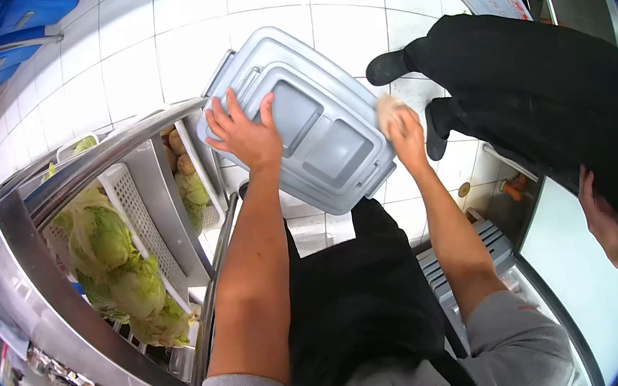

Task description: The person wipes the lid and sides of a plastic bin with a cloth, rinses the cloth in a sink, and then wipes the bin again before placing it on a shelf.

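Note:
A grey plastic storage bin lid point(307, 116) with two recessed panels lies tilted in front of me, its bin mostly hidden below. Flat on the lid's left side rests my left hand point(246, 133), fingers spread. At the lid's right edge, my right hand point(405, 135) is closed around a beige cloth point(389, 110), which is blurred and bunched up against the rim.
On my left stands a steel rack point(34, 281) with lettuce heads point(106, 237) in a white basket point(133, 207); potatoes point(183, 163) sit in another. At right, a person in black point(519, 82) stands close on the white tiled floor point(190, 7). Blue crates point(6, 53) are at upper left.

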Demonstrator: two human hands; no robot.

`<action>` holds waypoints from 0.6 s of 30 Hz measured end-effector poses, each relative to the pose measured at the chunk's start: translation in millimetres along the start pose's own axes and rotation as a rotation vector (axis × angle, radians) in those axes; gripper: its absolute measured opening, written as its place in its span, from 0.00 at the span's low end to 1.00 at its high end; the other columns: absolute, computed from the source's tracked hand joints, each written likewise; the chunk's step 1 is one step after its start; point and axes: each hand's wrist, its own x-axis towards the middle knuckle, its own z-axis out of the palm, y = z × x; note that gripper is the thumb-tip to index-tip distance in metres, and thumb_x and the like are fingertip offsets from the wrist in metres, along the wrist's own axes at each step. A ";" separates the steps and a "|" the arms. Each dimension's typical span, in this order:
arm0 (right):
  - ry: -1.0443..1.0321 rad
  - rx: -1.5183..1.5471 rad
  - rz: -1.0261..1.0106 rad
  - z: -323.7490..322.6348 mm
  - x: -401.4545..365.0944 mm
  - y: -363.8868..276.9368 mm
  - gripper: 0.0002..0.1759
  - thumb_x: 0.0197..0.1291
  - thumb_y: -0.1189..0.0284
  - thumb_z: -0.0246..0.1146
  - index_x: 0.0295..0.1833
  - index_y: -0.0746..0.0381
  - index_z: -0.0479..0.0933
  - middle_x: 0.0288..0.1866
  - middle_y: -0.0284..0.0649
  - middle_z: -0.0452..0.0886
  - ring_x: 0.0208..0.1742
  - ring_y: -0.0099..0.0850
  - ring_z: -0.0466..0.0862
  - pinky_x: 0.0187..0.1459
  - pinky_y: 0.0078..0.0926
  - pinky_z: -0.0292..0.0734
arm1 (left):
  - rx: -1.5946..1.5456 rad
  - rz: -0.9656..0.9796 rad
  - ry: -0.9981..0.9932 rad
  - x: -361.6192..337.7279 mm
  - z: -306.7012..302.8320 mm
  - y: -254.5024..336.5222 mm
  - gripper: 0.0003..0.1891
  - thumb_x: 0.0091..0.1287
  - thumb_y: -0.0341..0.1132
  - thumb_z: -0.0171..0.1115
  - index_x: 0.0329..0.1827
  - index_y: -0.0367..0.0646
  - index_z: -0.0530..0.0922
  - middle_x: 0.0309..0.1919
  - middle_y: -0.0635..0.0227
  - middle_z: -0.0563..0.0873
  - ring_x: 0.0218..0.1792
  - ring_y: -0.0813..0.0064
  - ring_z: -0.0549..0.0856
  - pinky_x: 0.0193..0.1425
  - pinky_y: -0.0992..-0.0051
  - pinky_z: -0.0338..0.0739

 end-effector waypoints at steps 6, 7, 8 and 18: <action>-0.184 0.109 0.011 86.6 96.3 -88.8 0.17 0.66 0.73 0.60 0.59 0.66 0.77 0.57 0.54 0.82 0.62 0.52 0.79 0.69 0.51 0.69 | -0.014 0.027 0.061 2.1 7.1 -6.2 0.41 0.68 0.69 0.63 0.75 0.50 0.75 0.77 0.54 0.69 0.81 0.49 0.60 0.78 0.28 0.46; 0.024 0.134 -0.265 133.8 115.9 -93.2 0.16 0.66 0.73 0.59 0.56 0.66 0.78 0.54 0.55 0.84 0.59 0.55 0.80 0.68 0.52 0.69 | -0.021 0.033 0.072 5.4 8.0 -7.1 0.40 0.68 0.69 0.62 0.75 0.50 0.75 0.77 0.54 0.70 0.81 0.49 0.60 0.77 0.27 0.47; -0.187 -0.081 -0.163 133.5 144.7 -140.8 0.15 0.66 0.74 0.57 0.54 0.68 0.80 0.54 0.56 0.84 0.60 0.57 0.80 0.68 0.52 0.70 | -0.030 0.038 0.077 5.9 9.4 -7.4 0.40 0.68 0.69 0.62 0.74 0.51 0.76 0.77 0.54 0.70 0.80 0.48 0.61 0.77 0.27 0.47; 0.017 -0.019 0.336 40.5 -91.8 -46.5 0.23 0.76 0.72 0.47 0.68 0.73 0.75 0.84 0.66 0.54 0.85 0.65 0.50 0.83 0.53 0.46 | 0.020 -0.082 0.135 8.2 4.7 -9.3 0.43 0.70 0.72 0.55 0.74 0.45 0.74 0.73 0.51 0.72 0.79 0.51 0.64 0.75 0.25 0.50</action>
